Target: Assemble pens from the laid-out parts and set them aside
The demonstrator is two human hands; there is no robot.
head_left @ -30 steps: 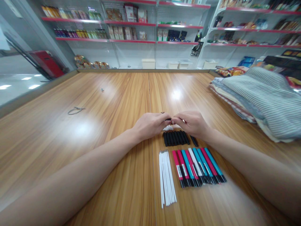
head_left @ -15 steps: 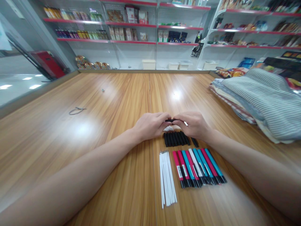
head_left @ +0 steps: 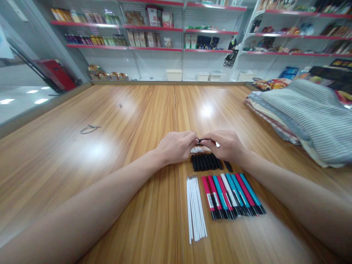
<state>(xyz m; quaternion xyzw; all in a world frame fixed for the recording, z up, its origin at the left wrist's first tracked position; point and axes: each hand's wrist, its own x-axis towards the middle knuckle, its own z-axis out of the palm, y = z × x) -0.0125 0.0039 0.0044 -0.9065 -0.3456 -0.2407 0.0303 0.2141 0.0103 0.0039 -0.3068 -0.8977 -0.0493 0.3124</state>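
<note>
My left hand [head_left: 177,146] and my right hand [head_left: 224,146] meet fingertip to fingertip over the wooden table [head_left: 110,154]. Both pinch a small black pen part [head_left: 202,140] between them. Just under the fingers lies a little heap of small white parts [head_left: 197,150]. Nearer to me is a row of several black pen caps [head_left: 206,161]. Closer still, several white refill tubes [head_left: 195,207] lie side by side. Right of them is a row of red, teal and white pen barrels [head_left: 233,196].
A stack of folded striped cloths [head_left: 305,113] fills the table's right side. A loose grey band [head_left: 88,128] and a tiny object [head_left: 120,105] lie far left. Shop shelves [head_left: 154,36] with packaged goods stand behind the table.
The hands stay together at the same spot. The black part between the fingertips shows more than a second ago; the fingers shifted slightly on it.
</note>
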